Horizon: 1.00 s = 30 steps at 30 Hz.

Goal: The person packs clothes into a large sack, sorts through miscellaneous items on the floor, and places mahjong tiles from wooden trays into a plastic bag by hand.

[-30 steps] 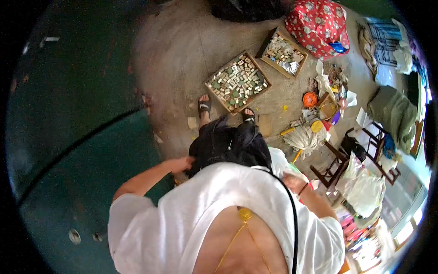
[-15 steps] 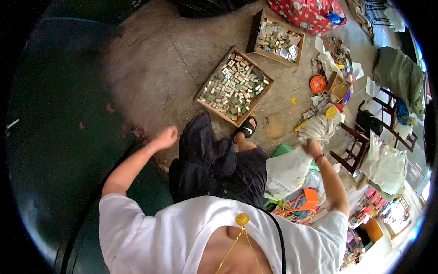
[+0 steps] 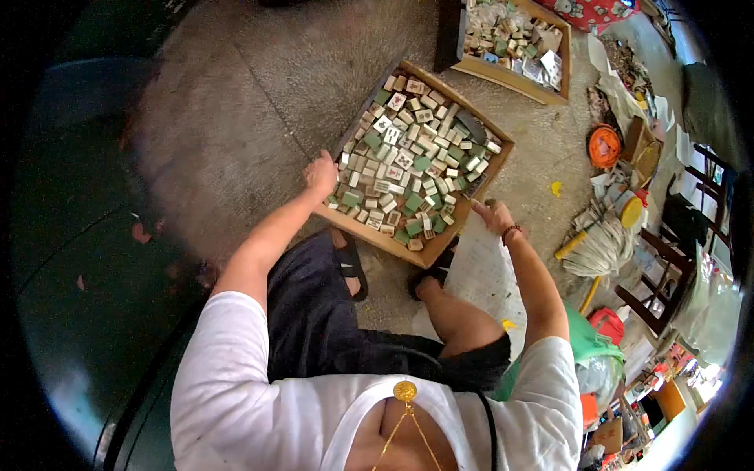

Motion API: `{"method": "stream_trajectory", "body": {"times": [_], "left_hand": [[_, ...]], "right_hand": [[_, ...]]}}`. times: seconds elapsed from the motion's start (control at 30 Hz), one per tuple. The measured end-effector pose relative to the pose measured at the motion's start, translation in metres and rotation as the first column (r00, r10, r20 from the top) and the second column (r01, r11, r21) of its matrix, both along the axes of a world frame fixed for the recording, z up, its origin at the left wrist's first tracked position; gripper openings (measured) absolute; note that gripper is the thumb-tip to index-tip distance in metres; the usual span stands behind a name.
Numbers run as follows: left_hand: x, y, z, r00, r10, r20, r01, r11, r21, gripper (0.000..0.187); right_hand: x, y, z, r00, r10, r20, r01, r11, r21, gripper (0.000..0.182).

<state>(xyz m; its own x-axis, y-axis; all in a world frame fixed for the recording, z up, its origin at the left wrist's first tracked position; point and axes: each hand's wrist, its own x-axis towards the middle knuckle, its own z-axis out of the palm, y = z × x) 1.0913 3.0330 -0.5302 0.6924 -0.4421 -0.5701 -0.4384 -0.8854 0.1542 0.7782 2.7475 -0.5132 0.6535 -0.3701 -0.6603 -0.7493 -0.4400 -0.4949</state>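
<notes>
Many mahjong tiles [image 3: 404, 161] with white and green sides fill a shallow wooden tray [image 3: 377, 237] on the floor before my feet. My left hand [image 3: 320, 174] is closed at the tray's left side, its fingers curled against the rim. By the right-hand side is my right hand [image 3: 493, 216], partly closed, with its fingertips near the rim. A white sack [image 3: 488, 271] reaches up from my right leg to that hand, which appears to pinch its upper edge. The undersides of both hands' grips are hidden.
A second wooden tray [image 3: 514, 72] of tiles and cards stands farther back. At the right are an orange lid [image 3: 604, 147], a mop head [image 3: 601, 243], dark stools [image 3: 664, 279] and a green bag [image 3: 585, 337]. A dark green surface [image 3: 102, 235] lies at the left.
My left hand has come forward to the tray's left side. My right hand has brought the white sack forward and left, beside the tray. The view has moved closer to the tiles.
</notes>
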Motion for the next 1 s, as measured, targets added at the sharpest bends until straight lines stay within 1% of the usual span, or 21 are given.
{"method": "stream_trajectory", "body": {"times": [0.03,0.07,0.1,0.13,0.2,0.23,0.3,0.33,0.4,0.43,0.47,0.53,0.6,0.67,0.73,0.8,0.87,0.9,0.93,0.97,1.0], "left_hand": [[0.0,0.005,-0.017,0.995,-0.049,0.085,0.054,0.997,-0.063,0.033],[-0.001,0.007,-0.021,0.995,-0.051,0.088,0.057,0.996,-0.062,0.033],[0.0,0.007,-0.015,0.99,-0.091,0.112,0.103,0.988,-0.115,0.034],[0.003,0.007,-0.011,0.982,-0.13,0.14,0.153,0.974,-0.165,0.034],[0.009,0.01,-0.016,0.984,-0.129,0.12,0.151,0.969,-0.198,0.033],[0.013,0.01,-0.013,0.981,-0.154,0.119,0.178,0.959,-0.222,0.032],[0.016,0.009,-0.015,0.975,-0.163,0.151,0.195,0.952,-0.235,0.028],[0.023,0.006,-0.011,0.973,-0.154,0.169,0.192,0.951,-0.242,0.028],[0.04,-0.004,-0.007,0.974,-0.164,0.157,0.19,0.967,-0.167,0.039],[0.053,-0.006,-0.004,0.972,-0.147,0.183,0.18,0.967,-0.18,0.038],[0.07,-0.009,0.001,0.968,-0.132,0.216,0.174,0.966,-0.189,0.038],[0.113,-0.01,0.004,0.943,-0.167,0.287,0.214,0.967,-0.14,0.039],[0.167,-0.011,0.007,0.926,-0.158,0.343,0.194,0.978,-0.076,0.037],[0.214,0.003,-0.008,0.769,-0.109,0.63,0.282,0.942,-0.181,0.03],[0.273,0.009,-0.011,0.798,-0.101,0.594,0.148,0.989,-0.03,0.028],[0.254,-0.023,0.041,0.741,0.172,0.649,0.012,0.963,-0.269,0.023],[0.223,-0.059,0.059,0.806,0.113,0.582,0.183,0.886,-0.425,0.029],[0.212,-0.074,0.051,0.895,0.029,0.445,0.238,0.813,-0.531,0.034],[0.197,-0.09,0.039,0.95,-0.079,0.302,0.263,0.725,-0.637,0.039],[0.16,-0.108,0.044,0.98,-0.199,0.017,0.166,0.763,-0.624,0.039],[0.136,-0.123,0.032,0.925,-0.306,-0.224,0.137,0.819,-0.557,0.044]], "right_hand": [[0.009,0.003,-0.005,0.996,-0.026,0.08,0.022,0.998,0.051,0.043],[0.021,0.003,-0.009,0.983,-0.154,-0.096,0.16,0.985,0.058,0.037],[0.029,0.001,-0.016,0.925,-0.274,-0.263,0.293,0.955,0.037,0.032],[0.027,-0.002,-0.028,0.927,-0.276,-0.254,0.294,0.955,0.035,0.032],[0.016,-0.002,-0.038,0.906,-0.398,-0.14,0.418,0.894,0.163,0.025],[0.014,0.0,-0.039,0.906,-0.401,-0.134,0.419,0.894,0.16,0.025],[0.016,0.0,-0.038,0.873,-0.487,-0.03,0.471,0.825,0.312,0.027],[0.023,0.001,-0.032,0.876,-0.481,-0.01,0.46,0.832,0.311,0.027],[0.031,0.004,-0.031,0.917,-0.398,0.009,0.383,0.887,0.258,0.024],[0.037,0.006,-0.041,0.929,-0.364,0.069,0.329,0.897,0.297,0.025],[0.047,0.008,-0.049,0.928,-0.364,0.076,0.326,0.896,0.301,0.025],[0.076,0.018,-0.056,0.927,-0.374,0.035,0.326,0.847,0.42,0.027],[0.122,0.03,-0.005,0.967,-0.19,0.167,0.118,0.923,0.366,0.027],[0.153,0.027,-0.036,0.929,-0.008,0.37,-0.109,0.949,0.296,0.026],[0.194,0.002,-0.01,0.886,0.212,0.413,-0.32,0.923,0.214,0.025],[0.226,-0.036,0.013,0.846,0.262,0.465,-0.363,0.921,0.14,0.026],[0.24,-0.069,0.045,0.807,0.164,0.567,-0.226,0.973,0.04,0.026],[0.246,-0.088,0.057,0.784,0.107,0.611,-0.139,0.99,0.005,0.025],[0.249,-0.108,0.063,0.757,0.053,0.651,-0.048,0.999,-0.025,0.025],[0.25,-0.129,0.063,0.686,-0.071,0.724,0.056,0.997,0.045,0.025],[0.247,-0.151,0.061,0.598,-0.192,0.778,0.151,0.98,0.126,0.024]]}}
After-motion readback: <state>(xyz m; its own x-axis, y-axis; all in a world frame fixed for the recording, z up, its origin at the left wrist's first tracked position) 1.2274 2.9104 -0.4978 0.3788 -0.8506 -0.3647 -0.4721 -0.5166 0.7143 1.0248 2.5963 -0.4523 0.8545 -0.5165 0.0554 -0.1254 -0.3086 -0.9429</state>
